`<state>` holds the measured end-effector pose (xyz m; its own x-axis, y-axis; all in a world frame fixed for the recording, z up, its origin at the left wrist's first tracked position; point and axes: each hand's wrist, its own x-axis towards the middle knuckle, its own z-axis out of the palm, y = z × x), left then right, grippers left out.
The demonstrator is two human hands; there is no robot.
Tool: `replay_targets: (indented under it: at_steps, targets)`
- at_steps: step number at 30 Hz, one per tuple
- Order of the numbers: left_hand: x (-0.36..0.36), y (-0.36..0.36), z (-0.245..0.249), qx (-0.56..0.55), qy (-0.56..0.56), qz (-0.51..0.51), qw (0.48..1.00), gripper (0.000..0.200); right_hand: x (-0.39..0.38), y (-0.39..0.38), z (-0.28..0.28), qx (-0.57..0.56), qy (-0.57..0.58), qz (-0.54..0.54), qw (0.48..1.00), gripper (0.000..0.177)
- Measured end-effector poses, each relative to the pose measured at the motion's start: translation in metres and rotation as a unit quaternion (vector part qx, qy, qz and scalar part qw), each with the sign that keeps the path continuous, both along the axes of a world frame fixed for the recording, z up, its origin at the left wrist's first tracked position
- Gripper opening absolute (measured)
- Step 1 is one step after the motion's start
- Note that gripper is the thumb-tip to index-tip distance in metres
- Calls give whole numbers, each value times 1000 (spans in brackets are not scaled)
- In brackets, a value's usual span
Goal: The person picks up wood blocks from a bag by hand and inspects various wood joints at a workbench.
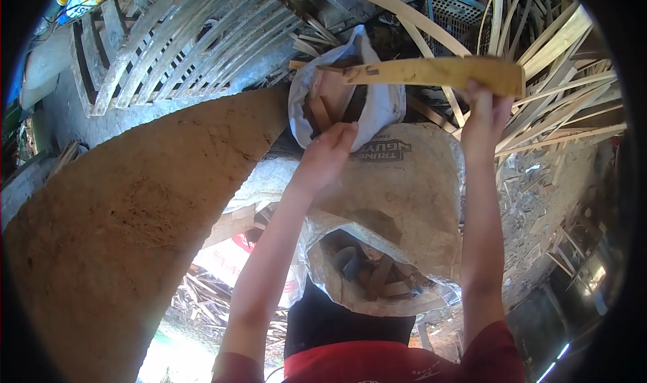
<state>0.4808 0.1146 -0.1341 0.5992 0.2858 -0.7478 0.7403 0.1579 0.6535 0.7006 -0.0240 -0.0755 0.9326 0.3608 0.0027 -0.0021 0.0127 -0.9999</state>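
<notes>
My right hand (pixel 486 110) is wrapped round one end of a long yellowish wooden strip (pixel 424 71). The strip's other end reaches left over the mouth of a small white sack (pixel 387 103). My left hand (pixel 329 157) is closed on the near rim of that sack, its fingertips at the edge of the mouth. Inside the sack lie brown wood offcuts (pixel 323 110). Closer to my body a larger, dirty woven sack (pixel 418 187) with printed lettering gapes, and wood scraps (pixel 381 275) show in its opening.
A thick, curved, earth-coloured slab (pixel 155 181) runs along my left side. Beyond it leans a slatted wooden frame (pixel 182 46). Many thin wood strips (pixel 552 106) are heaped at the right, near a blue-grey plastic crate (pixel 455 19). More scraps (pixel 209 299) lie on the ground.
</notes>
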Motion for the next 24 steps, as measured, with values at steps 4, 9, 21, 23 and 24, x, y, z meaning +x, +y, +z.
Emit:
replay_targets:
  at_steps: [4, 9, 21, 23, 24]
  targets:
    - [9, 6, -8, -131, -88, 145, 977, 85, -38, 1, 20, -43, -195, 149, 969, 39]
    - [17, 13, 45, -463, -156, 408, 772, 75, -93, 0, 13, -85, -386, 412, 821, 55]
    - [-9, 18, 24, -354, -35, 442, 824, 38, 0, 98, -134, -318, -214, 473, 794, 33]
    - [-14, 16, 28, -329, 5, 433, 839, 39, 0, 75, -162, -461, -247, 480, 704, 34]
    - [-16, 15, 29, -316, 22, 430, 846, 40, 5, 66, -169, -527, -264, 481, 649, 36]
